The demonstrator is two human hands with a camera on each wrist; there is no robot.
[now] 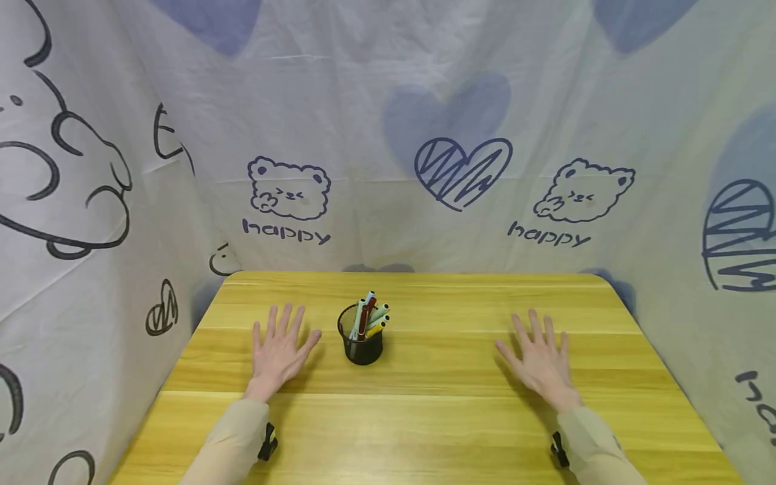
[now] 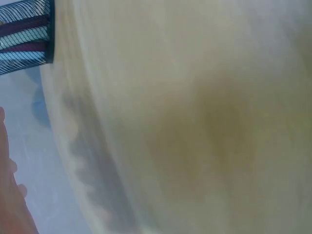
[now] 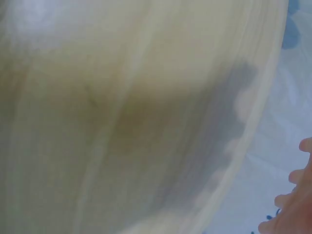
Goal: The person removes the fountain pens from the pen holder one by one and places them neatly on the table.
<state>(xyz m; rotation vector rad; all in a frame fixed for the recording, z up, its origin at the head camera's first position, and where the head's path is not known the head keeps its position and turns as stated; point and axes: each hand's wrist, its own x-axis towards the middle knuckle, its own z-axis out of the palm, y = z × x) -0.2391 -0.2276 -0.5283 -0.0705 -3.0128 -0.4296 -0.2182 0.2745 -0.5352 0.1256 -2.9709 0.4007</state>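
In the head view a black mesh pen cup (image 1: 363,351) stands upright on the wooden table, holding several pens (image 1: 364,319). My left hand (image 1: 280,353) is to the left of the cup, fingers spread and straight, holding nothing. Farther off on the right side, my right hand (image 1: 541,362) has its fingers spread too, with nothing in it. The left wrist view catches part of the mesh cup (image 2: 24,36) at the top left and the edge of the left hand (image 2: 12,195). Fingertips of the right hand (image 3: 295,204) show at the right wrist view's lower right.
The yellow wooden table (image 1: 424,384) ends at a far edge in front of a white curtain (image 1: 364,135) printed with hearts, bears and the word happy. More of this cloth hangs along both sides. A small black device (image 1: 267,442) sits at the left wrist, another (image 1: 559,450) at the right.
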